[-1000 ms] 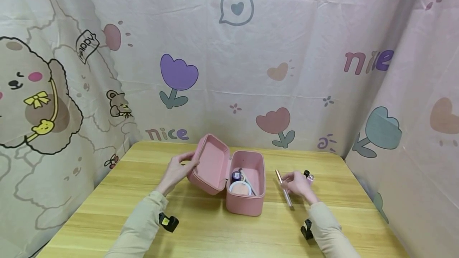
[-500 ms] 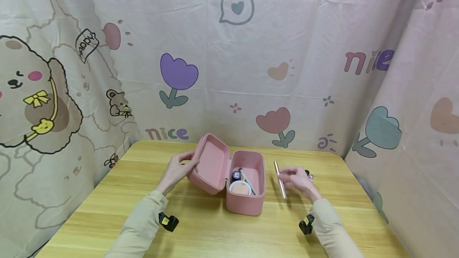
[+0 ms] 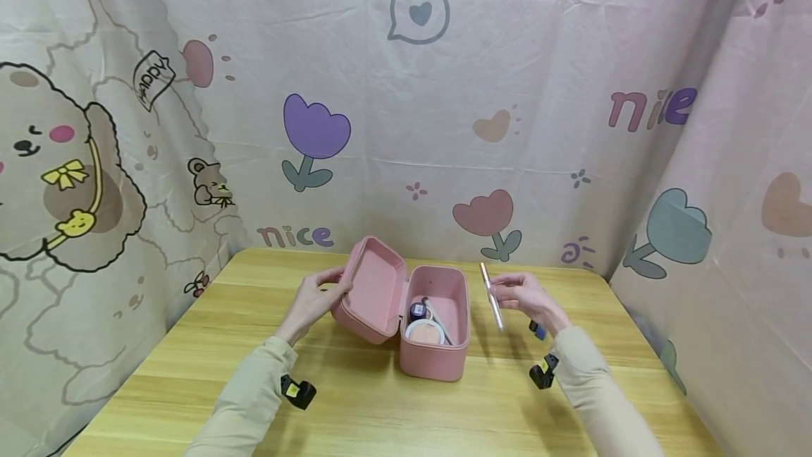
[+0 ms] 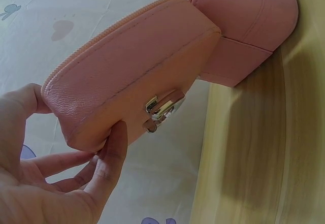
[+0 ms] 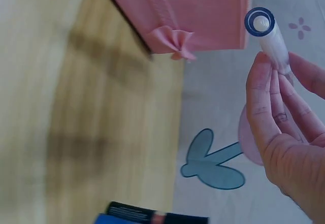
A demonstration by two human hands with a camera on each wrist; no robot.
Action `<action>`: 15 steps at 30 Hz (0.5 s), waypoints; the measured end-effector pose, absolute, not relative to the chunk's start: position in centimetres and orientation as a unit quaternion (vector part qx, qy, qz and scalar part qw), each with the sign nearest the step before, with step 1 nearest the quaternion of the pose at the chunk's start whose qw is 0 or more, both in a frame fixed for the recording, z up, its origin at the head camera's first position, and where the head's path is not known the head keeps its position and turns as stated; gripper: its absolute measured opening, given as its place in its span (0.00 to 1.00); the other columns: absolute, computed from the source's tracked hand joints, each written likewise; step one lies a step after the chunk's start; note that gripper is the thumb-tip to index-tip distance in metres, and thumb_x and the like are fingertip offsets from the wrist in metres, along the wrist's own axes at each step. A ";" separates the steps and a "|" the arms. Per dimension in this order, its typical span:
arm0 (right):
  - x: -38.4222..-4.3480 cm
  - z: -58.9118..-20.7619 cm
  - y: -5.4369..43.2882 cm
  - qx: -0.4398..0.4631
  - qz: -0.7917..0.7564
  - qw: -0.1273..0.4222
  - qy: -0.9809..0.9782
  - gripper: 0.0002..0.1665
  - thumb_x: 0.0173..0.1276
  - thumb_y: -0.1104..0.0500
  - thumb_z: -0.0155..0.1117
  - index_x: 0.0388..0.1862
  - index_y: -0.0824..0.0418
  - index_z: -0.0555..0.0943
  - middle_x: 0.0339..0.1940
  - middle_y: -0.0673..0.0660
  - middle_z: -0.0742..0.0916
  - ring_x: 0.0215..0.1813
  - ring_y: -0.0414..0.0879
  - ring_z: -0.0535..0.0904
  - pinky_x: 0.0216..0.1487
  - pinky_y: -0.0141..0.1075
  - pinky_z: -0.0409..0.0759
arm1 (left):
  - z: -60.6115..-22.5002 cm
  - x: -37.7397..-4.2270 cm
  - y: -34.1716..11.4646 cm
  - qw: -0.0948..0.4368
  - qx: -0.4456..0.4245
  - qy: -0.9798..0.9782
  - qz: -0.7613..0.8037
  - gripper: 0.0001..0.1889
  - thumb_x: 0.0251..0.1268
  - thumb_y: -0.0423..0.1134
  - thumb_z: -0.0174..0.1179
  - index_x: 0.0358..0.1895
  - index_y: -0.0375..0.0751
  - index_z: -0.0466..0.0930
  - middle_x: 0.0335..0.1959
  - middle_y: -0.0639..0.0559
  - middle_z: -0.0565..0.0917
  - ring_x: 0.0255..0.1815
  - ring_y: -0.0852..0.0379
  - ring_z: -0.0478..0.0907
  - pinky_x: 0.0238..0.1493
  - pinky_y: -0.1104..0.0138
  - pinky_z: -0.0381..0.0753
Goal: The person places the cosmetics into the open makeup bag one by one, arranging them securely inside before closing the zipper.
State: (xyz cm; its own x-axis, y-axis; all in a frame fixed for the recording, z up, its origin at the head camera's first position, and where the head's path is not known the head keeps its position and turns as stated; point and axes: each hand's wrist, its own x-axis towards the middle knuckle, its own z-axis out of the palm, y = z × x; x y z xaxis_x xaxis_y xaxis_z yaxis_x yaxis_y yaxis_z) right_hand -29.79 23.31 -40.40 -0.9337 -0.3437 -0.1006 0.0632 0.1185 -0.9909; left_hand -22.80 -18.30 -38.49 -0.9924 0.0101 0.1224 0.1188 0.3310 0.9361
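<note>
My left hand (image 3: 311, 305) grips the raised lid (image 3: 380, 288) of a pink cosmetic case (image 3: 434, 364), thumb on one side and fingers on the other. A metal-fitted handle (image 4: 165, 107) shows on the lid's outside in the left wrist view. Inside the case lie a round compact (image 3: 425, 334), a small dark-capped bottle (image 3: 417, 312) and a slim pale stick (image 3: 442, 323). Right of the case, my right hand (image 3: 528, 300) pinches a slim, shiny pen-like cosmetic tube (image 3: 491, 298) above the table. One end of it, ringed in dark, faces the right wrist camera.
A black tube (image 5: 172, 218) and a blue item (image 5: 109, 219) lie on the wooden table (image 3: 355, 407), partly below my right wrist. A pink bow (image 5: 175, 40) sits on the case's side. Printed curtain (image 3: 406, 104) hangs behind the table.
My right hand has lifted the slim tube off the table and carried it up, away from me and slightly left. My left hand stays on the lid.
</note>
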 end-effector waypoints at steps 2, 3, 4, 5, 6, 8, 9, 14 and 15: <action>-30.1 -39.7 23.1 -0.098 -0.659 0.156 0.729 0.19 0.71 0.70 0.59 0.59 0.77 0.76 0.36 0.49 0.89 0.38 0.39 0.85 0.46 0.31 0.86 | -38.5 -22.8 -18.3 0.050 -0.038 -0.817 -0.574 0.26 0.70 0.38 0.61 0.67 0.29 0.73 0.59 0.31 0.79 0.38 0.62 0.80 0.38 0.74 0.81; -30.2 -39.4 22.9 -0.101 -0.659 0.156 0.729 0.19 0.70 0.70 0.59 0.58 0.77 0.76 0.36 0.49 0.89 0.38 0.39 0.85 0.46 0.32 0.87 | -38.5 -22.8 -18.3 0.051 -0.037 -0.817 -0.573 0.26 0.70 0.38 0.61 0.67 0.29 0.73 0.59 0.31 0.79 0.38 0.62 0.80 0.38 0.74 0.80; -30.4 -39.1 22.7 -0.107 -0.657 0.155 0.730 0.19 0.70 0.70 0.59 0.58 0.77 0.76 0.35 0.49 0.89 0.38 0.40 0.85 0.46 0.32 0.87 | -38.5 -22.9 -18.3 0.051 -0.037 -0.818 -0.572 0.26 0.70 0.38 0.61 0.67 0.29 0.73 0.59 0.31 0.79 0.38 0.61 0.80 0.38 0.74 0.80; -30.6 -38.8 22.6 -0.111 -0.656 0.153 0.731 0.19 0.70 0.71 0.59 0.58 0.77 0.76 0.36 0.49 0.89 0.38 0.40 0.85 0.45 0.32 0.87 | -38.5 -22.9 -18.4 0.051 -0.037 -0.819 -0.570 0.26 0.70 0.38 0.61 0.67 0.30 0.73 0.59 0.31 0.79 0.39 0.61 0.80 0.39 0.74 0.80; -30.7 -38.5 22.4 -0.116 -0.653 0.151 0.733 0.19 0.70 0.71 0.59 0.58 0.78 0.76 0.36 0.49 0.89 0.38 0.39 0.86 0.45 0.32 0.87 | -38.5 -22.9 -18.4 0.052 -0.036 -0.820 -0.569 0.26 0.70 0.38 0.61 0.67 0.30 0.73 0.59 0.32 0.79 0.39 0.61 0.80 0.39 0.74 0.80; -31.0 -38.0 22.0 -0.124 -0.650 0.147 0.735 0.20 0.70 0.71 0.59 0.59 0.79 0.74 0.36 0.48 0.89 0.38 0.39 0.85 0.45 0.32 0.87 | -38.4 -22.8 -18.3 0.052 -0.037 -0.820 -0.569 0.26 0.70 0.38 0.61 0.67 0.30 0.73 0.60 0.32 0.80 0.40 0.60 0.81 0.39 0.73 0.80; -31.1 -37.7 21.8 -0.125 -0.650 0.145 0.736 0.21 0.70 0.71 0.59 0.59 0.80 0.74 0.36 0.48 0.89 0.38 0.39 0.86 0.45 0.32 0.87 | -38.4 -22.8 -18.3 0.051 -0.037 -0.819 -0.570 0.26 0.70 0.38 0.61 0.68 0.30 0.73 0.60 0.32 0.79 0.40 0.60 0.81 0.39 0.73 0.80; -31.5 -36.8 20.9 -0.140 -0.640 0.146 0.742 0.26 0.71 0.70 0.59 0.64 0.84 0.68 0.36 0.47 0.89 0.39 0.38 0.86 0.46 0.32 0.87 | -38.4 -22.7 -18.3 0.043 -0.038 -0.816 -0.575 0.26 0.71 0.39 0.61 0.68 0.30 0.72 0.61 0.32 0.79 0.40 0.59 0.82 0.39 0.73 0.81; -31.5 -36.6 20.6 -0.141 -0.638 0.145 0.743 0.26 0.72 0.71 0.58 0.64 0.84 0.68 0.37 0.48 0.89 0.40 0.38 0.86 0.46 0.33 0.87 | -38.4 -22.7 -18.3 0.042 -0.038 -0.815 -0.576 0.27 0.71 0.39 0.61 0.68 0.30 0.72 0.61 0.32 0.78 0.40 0.59 0.82 0.39 0.73 0.81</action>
State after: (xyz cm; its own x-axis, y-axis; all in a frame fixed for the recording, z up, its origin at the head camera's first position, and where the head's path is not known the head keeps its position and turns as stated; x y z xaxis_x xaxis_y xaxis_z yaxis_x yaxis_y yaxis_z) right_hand -31.55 20.65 -36.64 -0.9184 -0.3941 -0.0363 -0.0235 0.1459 -0.9890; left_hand -22.67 -18.26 -38.40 -0.9936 0.0125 0.1126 0.1103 0.3330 0.9364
